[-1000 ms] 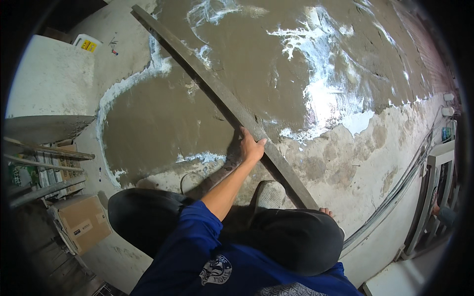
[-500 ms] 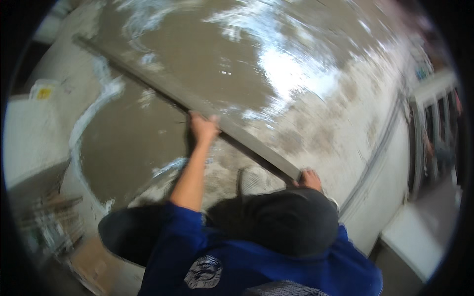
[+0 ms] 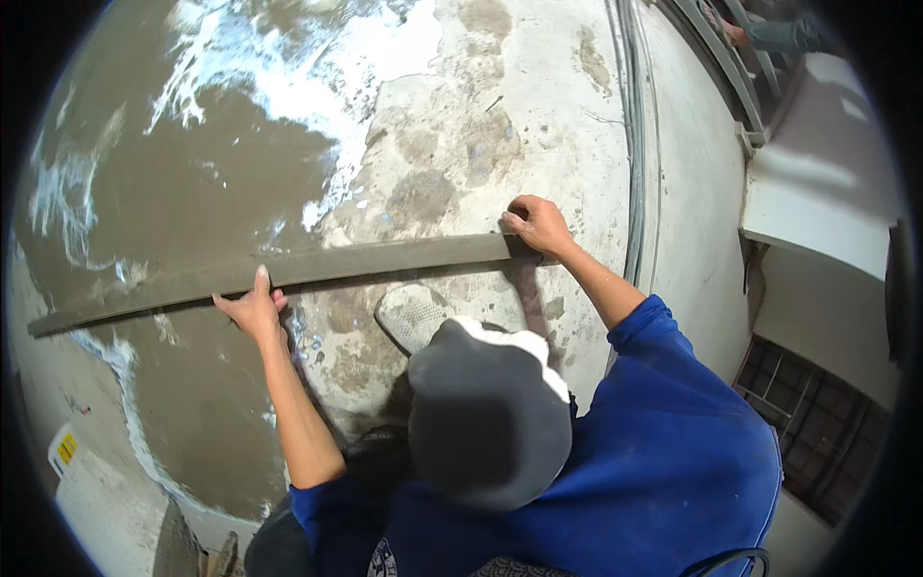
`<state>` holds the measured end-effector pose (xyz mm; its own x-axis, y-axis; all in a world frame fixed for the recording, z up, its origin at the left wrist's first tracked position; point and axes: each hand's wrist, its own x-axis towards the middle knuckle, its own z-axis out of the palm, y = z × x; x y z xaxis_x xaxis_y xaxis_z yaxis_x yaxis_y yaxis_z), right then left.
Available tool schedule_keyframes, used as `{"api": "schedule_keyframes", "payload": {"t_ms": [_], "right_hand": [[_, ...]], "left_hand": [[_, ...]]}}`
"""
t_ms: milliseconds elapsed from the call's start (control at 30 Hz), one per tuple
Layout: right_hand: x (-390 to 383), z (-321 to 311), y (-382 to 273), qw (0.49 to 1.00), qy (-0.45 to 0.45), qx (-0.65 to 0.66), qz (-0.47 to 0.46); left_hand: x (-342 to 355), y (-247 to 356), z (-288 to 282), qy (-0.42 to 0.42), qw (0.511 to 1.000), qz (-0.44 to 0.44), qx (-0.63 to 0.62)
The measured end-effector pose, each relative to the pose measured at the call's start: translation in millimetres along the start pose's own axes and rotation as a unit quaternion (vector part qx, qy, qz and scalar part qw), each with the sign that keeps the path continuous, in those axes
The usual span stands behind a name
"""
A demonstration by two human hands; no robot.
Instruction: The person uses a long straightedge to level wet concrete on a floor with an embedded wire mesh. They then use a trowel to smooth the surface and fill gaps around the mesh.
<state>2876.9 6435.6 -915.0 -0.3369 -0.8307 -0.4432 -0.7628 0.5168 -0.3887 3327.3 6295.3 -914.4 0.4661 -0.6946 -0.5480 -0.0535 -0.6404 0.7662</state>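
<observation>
A long, grey-coated straightedge bar lies across the wet floor from the left side to the middle. My left hand grips its near edge, thumb on top and fingers along the side. At the bar's right end, my right hand has its fingers curled over the far edge. Left of and beyond the bar spreads wet grey-brown cement mix, with whitish liquid streaked over it. Below the bar are my textured shoe and my dark bent knee.
A bundle of grey cables runs along the base of the right wall. Beyond it, part of another person shows by a railing. At lower left stands a white container with a yellow label.
The view has swung round, so the bar now lies nearly crosswise instead of slanting down to the right. Both hands remain on it; the right hand now shows more fully.
</observation>
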Motion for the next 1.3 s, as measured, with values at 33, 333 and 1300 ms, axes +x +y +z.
{"api": "schedule_keyframes", "payload": {"t_ms": [33,333,1300], "right_hand": [[0.4,-5.2,8.0,1.0,0.023,0.003,0.016],[149.8,-52.5,2.4,0.943,0.163,-0.239,-0.164],[-176.7,-12.8,125.4,0.97,-0.004,-0.113,0.216]], "left_hand": [[-2.9,0.6,2.0,-0.015,1.0,0.0,-0.012],[8.0,-6.3,-2.6,0.034,0.995,0.067,0.067],[-12.9,22.9,7.7,-0.206,0.745,0.383,0.505]]}}
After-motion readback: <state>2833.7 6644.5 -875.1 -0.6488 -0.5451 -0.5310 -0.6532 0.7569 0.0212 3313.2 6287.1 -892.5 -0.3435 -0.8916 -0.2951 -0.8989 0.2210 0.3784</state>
